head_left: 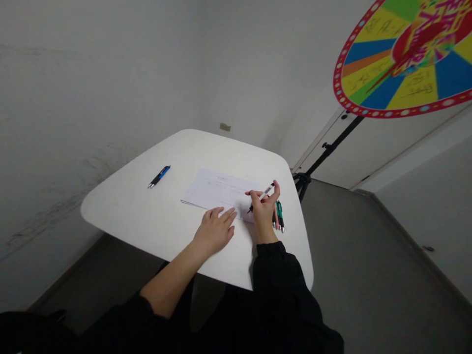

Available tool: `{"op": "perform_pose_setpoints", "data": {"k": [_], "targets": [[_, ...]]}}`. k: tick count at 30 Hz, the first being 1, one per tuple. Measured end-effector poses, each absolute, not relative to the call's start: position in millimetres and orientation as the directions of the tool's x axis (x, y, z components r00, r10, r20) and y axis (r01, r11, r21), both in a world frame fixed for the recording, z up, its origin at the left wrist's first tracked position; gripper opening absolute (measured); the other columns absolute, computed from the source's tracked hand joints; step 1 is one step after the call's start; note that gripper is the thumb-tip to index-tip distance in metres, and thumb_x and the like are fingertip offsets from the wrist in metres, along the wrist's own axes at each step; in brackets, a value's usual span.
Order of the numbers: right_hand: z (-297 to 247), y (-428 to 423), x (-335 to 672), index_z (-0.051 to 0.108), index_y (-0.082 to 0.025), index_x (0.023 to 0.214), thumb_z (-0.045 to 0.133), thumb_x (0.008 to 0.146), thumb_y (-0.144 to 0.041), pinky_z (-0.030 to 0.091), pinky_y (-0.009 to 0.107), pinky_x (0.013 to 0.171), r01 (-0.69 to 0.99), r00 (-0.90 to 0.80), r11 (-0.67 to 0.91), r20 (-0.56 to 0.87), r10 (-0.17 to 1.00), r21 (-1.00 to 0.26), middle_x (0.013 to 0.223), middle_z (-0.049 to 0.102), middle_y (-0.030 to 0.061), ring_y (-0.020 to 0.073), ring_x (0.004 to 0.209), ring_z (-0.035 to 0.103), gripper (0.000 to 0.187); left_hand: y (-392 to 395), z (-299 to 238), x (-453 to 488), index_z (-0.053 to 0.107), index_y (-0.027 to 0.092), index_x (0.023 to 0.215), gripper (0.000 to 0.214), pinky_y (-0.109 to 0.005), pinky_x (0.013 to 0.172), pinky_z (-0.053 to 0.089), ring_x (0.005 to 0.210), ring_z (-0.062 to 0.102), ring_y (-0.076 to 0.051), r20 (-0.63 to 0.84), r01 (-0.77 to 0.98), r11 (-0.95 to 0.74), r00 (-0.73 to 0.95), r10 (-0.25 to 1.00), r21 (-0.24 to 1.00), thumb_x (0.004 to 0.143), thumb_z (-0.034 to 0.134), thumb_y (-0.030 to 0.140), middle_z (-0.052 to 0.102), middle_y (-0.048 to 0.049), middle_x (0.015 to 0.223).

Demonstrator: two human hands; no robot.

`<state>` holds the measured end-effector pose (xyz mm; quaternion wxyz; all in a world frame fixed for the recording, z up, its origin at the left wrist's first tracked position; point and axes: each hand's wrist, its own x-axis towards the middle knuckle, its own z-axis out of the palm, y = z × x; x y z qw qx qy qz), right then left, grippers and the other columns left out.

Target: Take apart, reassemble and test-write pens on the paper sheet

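Observation:
Sheets of white paper [214, 189] with faint printed lines lie on the white table [147, 216]. My left hand [216, 230] rests flat at the paper's near edge, fingers stretched out and holding nothing. In my right hand [264, 209] is a white pen [266, 191] with black ends. It is tilted over the right part of the paper, its dark tip pointing down and left; whether the tip touches the sheet I cannot tell. Right beside that hand lie several pens, among them a green pen [280, 216], partly hidden by the hand.
A blue and black pen [159, 177] lies on the table's left side. Walls stand close to the left and behind. At the right, a colourful prize wheel [401, 59] stands on a black tripod [324, 152] near the table's edge.

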<state>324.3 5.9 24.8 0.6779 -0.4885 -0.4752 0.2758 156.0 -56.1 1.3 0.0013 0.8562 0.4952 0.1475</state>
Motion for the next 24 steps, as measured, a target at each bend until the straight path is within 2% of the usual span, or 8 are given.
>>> {"op": "perform_pose_setpoints", "data": {"k": [4, 7, 10, 15, 20, 24], "targets": [[27.0, 4.5, 323.3, 0.001, -0.023, 0.166, 0.070, 0.086, -0.038, 0.036, 0.022, 0.047, 0.069, 0.382, 0.366, 0.363, 0.850, -0.928, 0.090, 0.078, 0.0001, 0.0102, 0.048, 0.045, 0.107, -56.3, 1.9, 156.0, 0.051, 0.029, 0.153, 0.048, -0.052, 0.112, 0.036, 0.142, 0.043, -0.034, 0.250, 0.847, -0.512, 0.470, 0.846, 0.143, 0.106, 0.042, 0.034, 0.049, 0.0006, 0.161], [26.8, 5.2, 323.3, -0.002, -0.024, 0.166, 0.071, 0.085, -0.039, 0.036, 0.022, 0.047, 0.069, 0.378, 0.364, 0.362, 0.852, -0.929, 0.089, 0.077, -0.0007, 0.0104, 0.048, 0.044, 0.110, -56.4, 2.0, 156.1, 0.051, 0.029, 0.153, 0.048, -0.052, 0.113, 0.036, 0.143, 0.043, -0.033, 0.251, 0.848, -0.512, 0.470, 0.846, 0.137, 0.106, 0.042, 0.034, 0.049, 0.0003, 0.162], [24.5, 7.1, 324.1, 0.000, -0.023, 0.166, 0.070, 0.086, -0.038, 0.038, 0.023, 0.049, 0.082, 0.383, 0.364, 0.367, 0.848, -0.928, 0.088, 0.077, -0.0003, 0.0113, 0.051, 0.049, 0.108, -56.5, 2.2, 156.2, 0.050, 0.030, 0.153, 0.048, -0.052, 0.113, 0.036, 0.143, 0.042, -0.033, 0.245, 0.849, -0.510, 0.470, 0.848, 0.137, 0.106, 0.042, 0.034, 0.049, 0.0005, 0.162], [21.5, 8.0, 325.2, 0.017, -0.019, 0.161, 0.068, 0.088, -0.036, 0.046, 0.026, 0.059, 0.125, 0.351, 0.390, 0.408, 0.843, -0.912, 0.085, 0.075, 0.0019, 0.0159, 0.066, 0.062, 0.091, -56.6, 2.3, 156.4, 0.050, 0.030, 0.153, 0.049, -0.052, 0.112, 0.037, 0.142, 0.043, -0.033, 0.257, 0.849, -0.509, 0.465, 0.847, 0.143, 0.105, 0.043, 0.034, 0.050, 0.0008, 0.161], [19.9, 9.0, 326.3, 0.005, -0.024, 0.165, 0.068, 0.089, -0.038, 0.040, 0.024, 0.049, 0.087, 0.302, 0.377, 0.385, 0.872, -0.922, 0.087, 0.073, -0.0002, 0.0123, 0.053, 0.050, 0.099, -56.9, 2.4, 156.2, 0.051, 0.029, 0.153, 0.049, -0.052, 0.112, 0.037, 0.141, 0.044, -0.033, 0.265, 0.847, -0.514, 0.468, 0.843, 0.138, 0.105, 0.042, 0.034, 0.050, 0.0010, 0.161], [16.7, 10.8, 330.2, 0.007, -0.023, 0.166, 0.069, 0.088, -0.041, 0.043, 0.024, 0.053, 0.110, 0.288, 0.363, 0.379, 0.879, -0.925, 0.073, 0.062, -0.0058, 0.0141, 0.058, 0.053, 0.102, -57.3, 3.0, 156.0, 0.052, 0.028, 0.153, 0.049, -0.052, 0.113, 0.036, 0.142, 0.043, -0.033, 0.261, 0.848, -0.512, 0.467, 0.845, 0.139, 0.106, 0.040, 0.035, 0.049, 0.0015, 0.162]]}}
